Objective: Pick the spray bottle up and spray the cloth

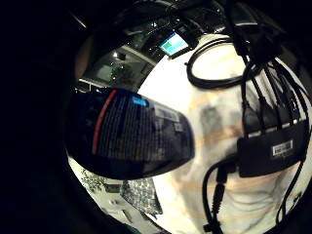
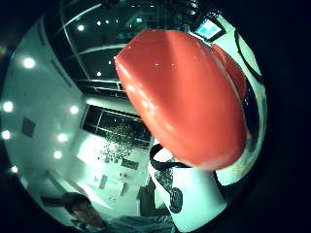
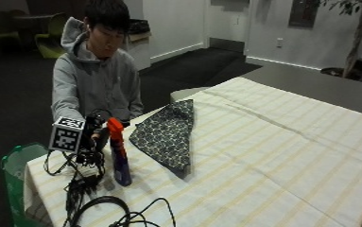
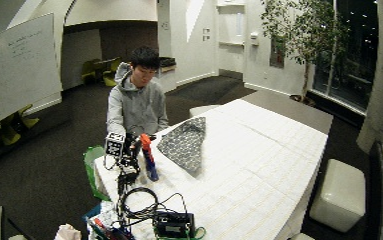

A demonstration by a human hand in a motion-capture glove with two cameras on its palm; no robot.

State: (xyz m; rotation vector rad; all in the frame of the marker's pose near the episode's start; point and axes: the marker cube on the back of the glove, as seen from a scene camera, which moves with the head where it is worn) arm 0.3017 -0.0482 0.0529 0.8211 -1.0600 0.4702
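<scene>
The dark blue plastic spray bottle with an orange trigger head [image 3: 119, 153] stands upright on the cream striped tablecloth [image 3: 275, 156], near the table's corner — just beside the dark patterned cloth [image 3: 166, 134], which lies flat and apart from it. The black-gloved right hand [image 3: 96, 137] is at the bottle's neck; both palm views are filled by the bottle, so it is close, but whether the fingers are wrapped round it I cannot tell. The grasp should likely settle under the head — forefinger on the trigger, nozzle facing the cloth — before lifting straight up.
</scene>
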